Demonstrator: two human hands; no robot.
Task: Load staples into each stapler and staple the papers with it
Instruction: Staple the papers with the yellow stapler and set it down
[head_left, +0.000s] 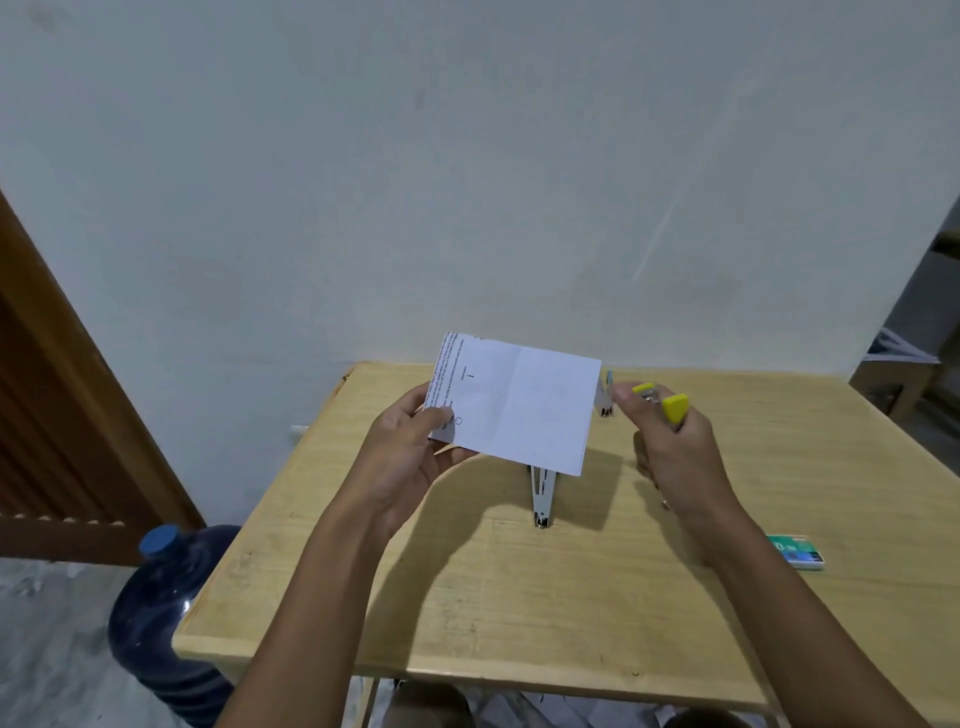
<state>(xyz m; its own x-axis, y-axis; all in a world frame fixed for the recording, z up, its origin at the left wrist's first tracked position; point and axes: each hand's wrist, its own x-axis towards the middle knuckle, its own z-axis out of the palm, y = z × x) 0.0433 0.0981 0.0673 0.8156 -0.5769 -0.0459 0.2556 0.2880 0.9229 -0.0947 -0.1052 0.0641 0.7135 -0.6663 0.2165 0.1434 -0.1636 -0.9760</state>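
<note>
My left hand (415, 447) pinches the left edge of a folded stack of white papers (524, 405) and holds it up above the wooden table (519, 597). My right hand (675, 457) grips a yellow stapler (670, 405) just right of the papers, its nose pointing at their right edge. A second, silver stapler (543, 493) lies on the table under the papers, partly hidden by them. Another stapler (605, 400) peeks out behind the papers' right edge. A green staple box (795, 552) lies on the table to the right.
A large blue water bottle (161, 613) stands on the floor left of the table. A wooden door (62, 415) is at the far left. Furniture with papers (898, 364) stands at the right, and a plain wall rises right behind the table.
</note>
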